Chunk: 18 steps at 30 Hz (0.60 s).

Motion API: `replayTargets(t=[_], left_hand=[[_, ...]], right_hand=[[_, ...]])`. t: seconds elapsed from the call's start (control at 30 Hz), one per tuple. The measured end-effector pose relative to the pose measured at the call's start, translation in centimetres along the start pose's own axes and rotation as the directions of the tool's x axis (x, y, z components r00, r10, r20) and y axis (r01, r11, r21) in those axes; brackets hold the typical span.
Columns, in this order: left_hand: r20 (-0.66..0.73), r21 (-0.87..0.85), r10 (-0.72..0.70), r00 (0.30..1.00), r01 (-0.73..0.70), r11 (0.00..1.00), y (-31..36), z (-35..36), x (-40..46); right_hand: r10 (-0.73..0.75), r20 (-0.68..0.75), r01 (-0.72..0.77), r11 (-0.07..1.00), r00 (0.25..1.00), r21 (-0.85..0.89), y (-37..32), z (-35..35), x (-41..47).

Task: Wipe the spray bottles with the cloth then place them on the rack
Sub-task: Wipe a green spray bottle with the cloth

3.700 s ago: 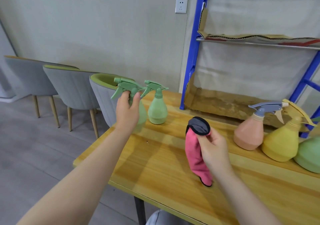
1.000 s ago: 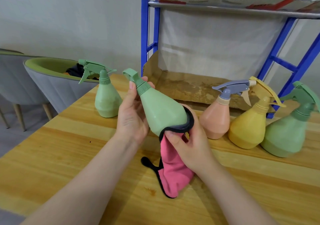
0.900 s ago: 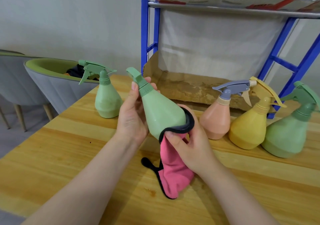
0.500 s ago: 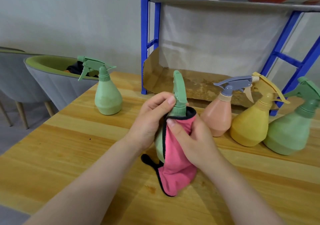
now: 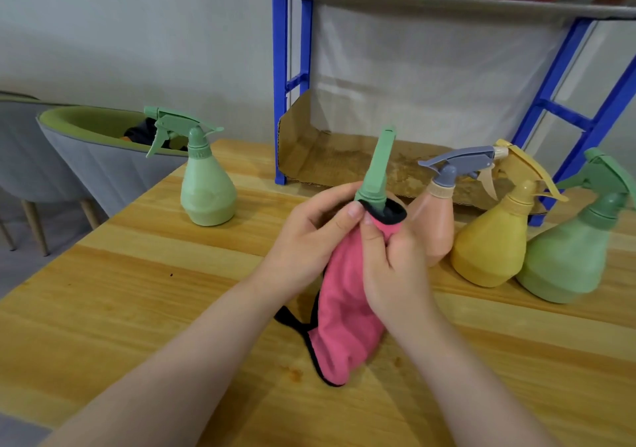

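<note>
Both hands work at the centre of the tabletop (image 5: 113,295), in front of the blue rack (image 5: 280,78). The left hand (image 5: 309,236) curls its fingers round the neck of the held green spray bottle (image 5: 377,171), apparently to steady it upright; the right hand (image 5: 395,267) pinches the pink cloth (image 5: 347,316) against the bottle's body, which the cloth hides. Judged step: wiping, placement not yet done. Left of the rack post stands a second green bottle (image 5: 206,192). Right of the hands, the peach bottle (image 5: 437,226), yellow bottle (image 5: 488,240) and a further green bottle (image 5: 574,254) stand close together before the rack. The cardboard-lined lower shelf (image 5: 330,161) appears to offer open room directly behind the hands.
</note>
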<state>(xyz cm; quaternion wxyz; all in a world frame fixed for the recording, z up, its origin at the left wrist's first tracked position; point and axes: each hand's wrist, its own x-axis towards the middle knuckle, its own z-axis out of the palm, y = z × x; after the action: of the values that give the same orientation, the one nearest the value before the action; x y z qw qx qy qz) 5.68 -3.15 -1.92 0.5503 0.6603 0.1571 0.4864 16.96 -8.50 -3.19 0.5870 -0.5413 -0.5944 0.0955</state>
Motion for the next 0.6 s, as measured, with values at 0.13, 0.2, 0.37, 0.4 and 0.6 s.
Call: replayTargets(t=[0.13,0.2,0.37,0.4,0.6], left_hand=[[-0.001,-0.178,-0.077,0.997,0.076,0.981,0.0,-0.2,0.0],[0.020,-0.222,-0.101,0.995,0.103,0.970,0.1,-0.1,0.0],[-0.021,-0.330,-0.139,0.990,0.124,0.936,0.6,-0.2,0.0],[-0.033,-0.354,-0.140,0.990,0.120,0.928,0.6,-0.3,0.0],[-0.196,-0.479,-0.209,0.958,0.092,0.873,0.6,-1.2,0.8]], right_hand=[[-0.036,0.079,0.050,0.982,0.996,-0.184,0.3,0.2,-0.2],[-0.061,0.066,0.077,0.958,0.996,-0.276,0.0,0.3,-0.5],[-0.105,0.076,0.121,0.960,0.992,-0.252,-0.5,0.5,-0.5],[-0.090,0.079,0.106,0.966,0.993,-0.236,-0.5,0.5,-0.5],[-0.001,0.075,0.014,0.984,0.997,-0.179,0.4,0.2,-0.7]])
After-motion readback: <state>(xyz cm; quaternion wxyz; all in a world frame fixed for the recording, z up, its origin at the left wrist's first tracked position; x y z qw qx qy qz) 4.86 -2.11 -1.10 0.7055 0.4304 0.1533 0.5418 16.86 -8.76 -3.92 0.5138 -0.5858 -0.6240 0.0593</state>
